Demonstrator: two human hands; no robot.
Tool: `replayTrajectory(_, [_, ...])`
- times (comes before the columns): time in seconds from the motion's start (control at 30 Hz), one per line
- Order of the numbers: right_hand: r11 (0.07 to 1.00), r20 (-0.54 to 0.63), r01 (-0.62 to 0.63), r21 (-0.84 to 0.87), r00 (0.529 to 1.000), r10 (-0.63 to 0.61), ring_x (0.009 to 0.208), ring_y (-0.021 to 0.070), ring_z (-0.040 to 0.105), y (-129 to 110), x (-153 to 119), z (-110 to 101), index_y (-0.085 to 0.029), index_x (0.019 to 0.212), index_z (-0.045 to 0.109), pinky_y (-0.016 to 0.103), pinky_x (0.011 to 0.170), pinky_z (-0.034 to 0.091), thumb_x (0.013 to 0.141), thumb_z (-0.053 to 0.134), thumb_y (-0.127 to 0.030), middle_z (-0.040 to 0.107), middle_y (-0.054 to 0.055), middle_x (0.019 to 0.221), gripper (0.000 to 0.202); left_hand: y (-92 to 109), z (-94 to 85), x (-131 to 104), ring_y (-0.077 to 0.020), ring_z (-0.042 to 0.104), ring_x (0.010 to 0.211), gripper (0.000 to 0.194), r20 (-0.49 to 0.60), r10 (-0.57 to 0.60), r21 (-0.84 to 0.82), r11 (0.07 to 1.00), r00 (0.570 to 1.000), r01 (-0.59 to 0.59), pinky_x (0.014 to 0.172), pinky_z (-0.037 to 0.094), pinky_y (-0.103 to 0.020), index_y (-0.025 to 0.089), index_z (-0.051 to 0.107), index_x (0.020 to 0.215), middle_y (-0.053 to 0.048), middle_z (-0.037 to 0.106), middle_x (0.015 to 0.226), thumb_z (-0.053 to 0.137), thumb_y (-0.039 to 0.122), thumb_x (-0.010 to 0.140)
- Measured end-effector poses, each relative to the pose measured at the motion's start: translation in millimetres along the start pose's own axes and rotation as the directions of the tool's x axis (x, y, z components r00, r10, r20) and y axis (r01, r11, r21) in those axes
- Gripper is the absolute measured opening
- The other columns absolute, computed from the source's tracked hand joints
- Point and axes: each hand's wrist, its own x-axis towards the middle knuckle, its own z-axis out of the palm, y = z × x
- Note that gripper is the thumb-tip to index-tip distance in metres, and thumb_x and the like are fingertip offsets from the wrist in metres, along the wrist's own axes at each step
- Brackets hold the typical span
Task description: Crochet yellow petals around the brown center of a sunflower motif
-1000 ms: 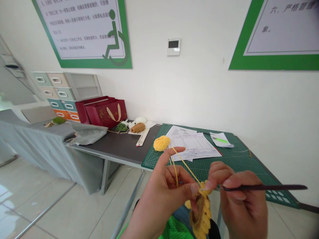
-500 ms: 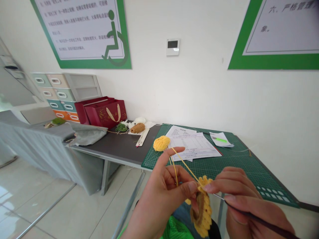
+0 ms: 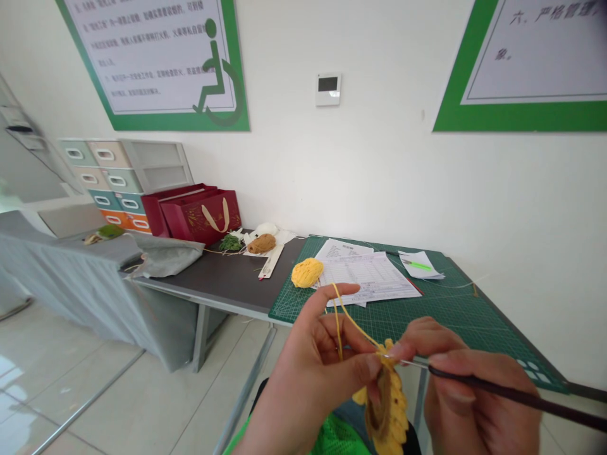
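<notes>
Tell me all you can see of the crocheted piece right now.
The crocheted piece has a tan-brown ring edged with plump, overlapping yellow petals and looks like soft yarn. It stands roughly upright, turned partly side-on, above the person's lap, its bottom cut off by the frame. The left hand pinches its upper part; the hook in the right hand meets its top edge. Yellow yarn runs from there over the left index finger.

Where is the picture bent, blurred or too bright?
In the head view, the near edge of the dark table tilts and the posters slant near the corners, as a wide lens might show them; pale glare sits on the floor tiles at lower left; the small print on the papers is too soft to read; shadows look faint, the light even across the wall.
</notes>
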Motion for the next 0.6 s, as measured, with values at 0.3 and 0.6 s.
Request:
replayTrajectory(0.3, [0.994, -0.104, -0.078, 0.071, 0.991, 0.085, 0.069, 0.0190, 0.070, -8.2, -0.6, 9.9, -0.023, 0.102, 0.065, 0.034, 0.059, 0.055, 0.099, 0.062, -0.024, 0.078, 0.005, 0.085, 0.004, -3.2, -4.0, 4.4, -0.0139, 0.068, 0.053, 0.069, 0.059, -0.044, -0.099, 0.994, 0.997, 0.050, 0.052, 0.057, -0.023, 0.019, 0.055, 0.133, 0.001, 0.073, 0.070, 0.090, 0.014, 0.074])
replayTrajectory(0.6, [0.997, -0.005, -0.039, 0.071, 0.999, 0.039, 0.069, 0.0181, 0.068, -3.8, 3.1, 2.0, -0.022, 0.104, 0.066, 0.038, 0.067, 0.052, 0.100, 0.060, -0.023, 0.078, 0.004, 0.087, 0.007, -2.5, -4.0, 5.4, -0.0144, 0.067, 0.053, 0.072, 0.020, -0.049, -0.087, 0.995, 0.999, 0.051, 0.052, 0.056, -0.024, 0.019, 0.054, 0.135, 0.002, 0.071, 0.070, 0.091, 0.014, 0.073])
